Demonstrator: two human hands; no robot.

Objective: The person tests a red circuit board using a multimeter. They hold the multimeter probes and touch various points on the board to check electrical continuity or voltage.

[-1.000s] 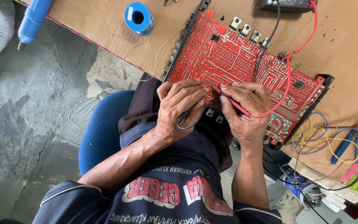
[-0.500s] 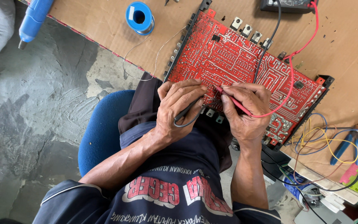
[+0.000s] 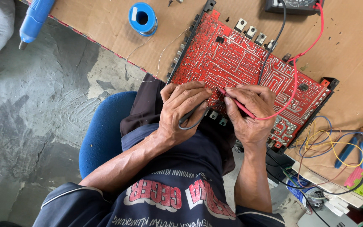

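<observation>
Grey concrete floor (image 3: 30, 126) fills everything from my 7 to my 10 o'clock, and that is the widest open room I see. Brown cardboard-covered bench top (image 3: 101, 21) runs across the upper part of the view, its near edge slanting from 11 o'clock down toward centre. I sit on a blue chair (image 3: 101, 134), whose seat edge shows at 8 o'clock.

On the bench, the red circuit board (image 3: 240, 59) lies tilted, one long edge overhanging the bench edge toward my lap, its far corner near 3 o'clock. Bare cardboard is left above it at 1 to 2 o'clock.

I see my left hand (image 3: 181, 109) at the board's near edge, fingers curled tight around a black probe (image 3: 192, 115) whose lead loops below the palm. My right hand (image 3: 248, 111) sits just beside it, touching at the fingertips, fingers pinched on a red probe (image 3: 236, 103); its tip meets the board near the black one. A red lead (image 3: 295, 84) and a black lead (image 3: 274, 46) climb across the board to a dark meter (image 3: 295, 5) at 1 o'clock.

A tangle of coloured wires (image 3: 328, 143) and blue-handled pliers (image 3: 353, 147) crowd 3 to 4 o'clock. At 12 o'clock a blue solder spool (image 3: 142, 17) stands, thin wire trailing over the bench edge. A blue tool (image 3: 34, 19) pokes past the edge at 11 o'clock.
</observation>
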